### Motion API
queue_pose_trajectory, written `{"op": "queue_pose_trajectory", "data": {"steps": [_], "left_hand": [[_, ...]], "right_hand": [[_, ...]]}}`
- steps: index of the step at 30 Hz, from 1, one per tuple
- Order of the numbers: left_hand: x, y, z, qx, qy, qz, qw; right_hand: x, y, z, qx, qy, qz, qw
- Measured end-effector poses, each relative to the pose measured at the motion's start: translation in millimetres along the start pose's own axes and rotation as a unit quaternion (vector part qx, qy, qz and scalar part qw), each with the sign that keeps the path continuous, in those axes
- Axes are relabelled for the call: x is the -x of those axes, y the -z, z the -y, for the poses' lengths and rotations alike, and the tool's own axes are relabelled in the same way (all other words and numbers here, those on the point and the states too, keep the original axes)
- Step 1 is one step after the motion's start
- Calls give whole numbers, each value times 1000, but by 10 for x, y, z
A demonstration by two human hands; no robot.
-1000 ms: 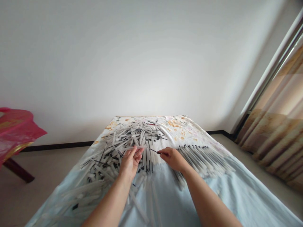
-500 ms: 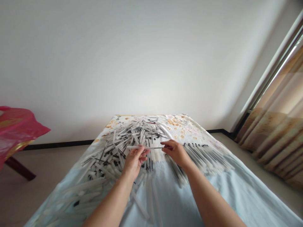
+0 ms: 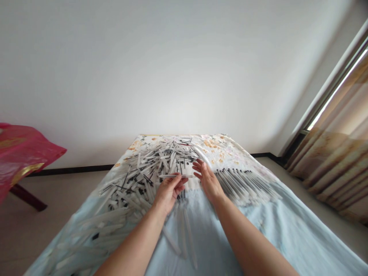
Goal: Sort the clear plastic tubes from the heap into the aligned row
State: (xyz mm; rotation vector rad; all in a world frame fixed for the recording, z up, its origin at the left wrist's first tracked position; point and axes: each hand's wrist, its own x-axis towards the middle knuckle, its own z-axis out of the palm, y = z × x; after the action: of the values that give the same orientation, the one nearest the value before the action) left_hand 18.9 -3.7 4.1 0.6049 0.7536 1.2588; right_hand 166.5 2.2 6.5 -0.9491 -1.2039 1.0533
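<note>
My left hand [image 3: 170,191] pinches a slim white pen barrel [image 3: 164,176] between thumb and fingers, level above the cloth. Just past the barrel's right end, my right hand [image 3: 210,183] is open with its fingers spread and holds nothing. A loose heap of whitish pen barrels [image 3: 161,159] and thin black pieces that look like refills lies under and left of my left hand. Beside my right hand, several pens [image 3: 244,188] with dark ends lie side by side in a row. A few loose barrels [image 3: 188,237] rest on the cloth between my forearms.
A table under a flowered and light blue cloth [image 3: 290,234] stands against a white wall [image 3: 184,76]. At the left is a table or stand with a red plastic cover [image 3: 31,147]. Patterned curtains [image 3: 336,165] hang at the right.
My right hand has let go of the dark thin piece at the barrel's right end and spread its fingers. That dark length no longer shows. My left hand still holds the barrel.
</note>
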Motion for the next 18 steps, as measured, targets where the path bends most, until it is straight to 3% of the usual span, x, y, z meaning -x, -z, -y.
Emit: {"op": "queue_pose_trajectory", "data": {"steps": [3,7,11,18], "left_hand": [[-55,63,-64,22,-38,-33,999],[-111,148,-85,26,-69,-56,996],[-132,188,-48,19,-80,-66,994],[-149,228,-7,19,-80,-84,993]], "right_hand": [[-8,94,-38,167,3,13,986],[67,74,-90,349,26,87,933],[48,-13,-149,467,58,92,877],[-471,-137,-344,596,-1,81,799]]}}
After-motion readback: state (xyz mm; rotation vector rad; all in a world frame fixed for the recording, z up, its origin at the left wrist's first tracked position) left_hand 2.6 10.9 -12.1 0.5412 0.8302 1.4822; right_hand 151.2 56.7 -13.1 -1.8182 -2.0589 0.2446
